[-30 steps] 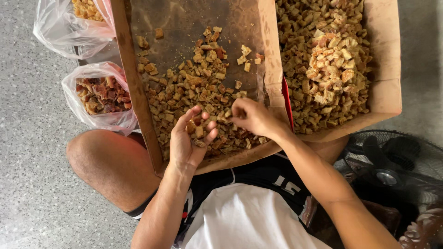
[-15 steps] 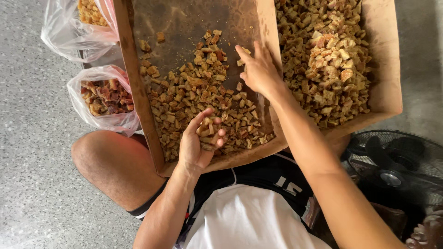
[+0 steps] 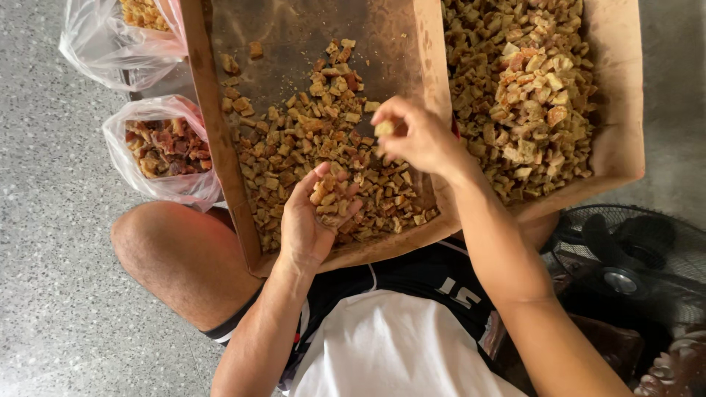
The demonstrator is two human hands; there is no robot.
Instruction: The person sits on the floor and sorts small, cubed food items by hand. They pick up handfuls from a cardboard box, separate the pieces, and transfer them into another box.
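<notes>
Left hand [image 3: 312, 220]: cupped palm-up, cradling small tan-brown dried chunks [image 3: 331, 197] over left brown cardboard tray [image 3: 220, 140].
Right hand [image 3: 415, 136]: grip narrow, pinching one pale chunk [image 3: 384, 128] (fingertips only).
Advice: keep palm level; lift single pieces, avoid spills onto lap.
</notes>
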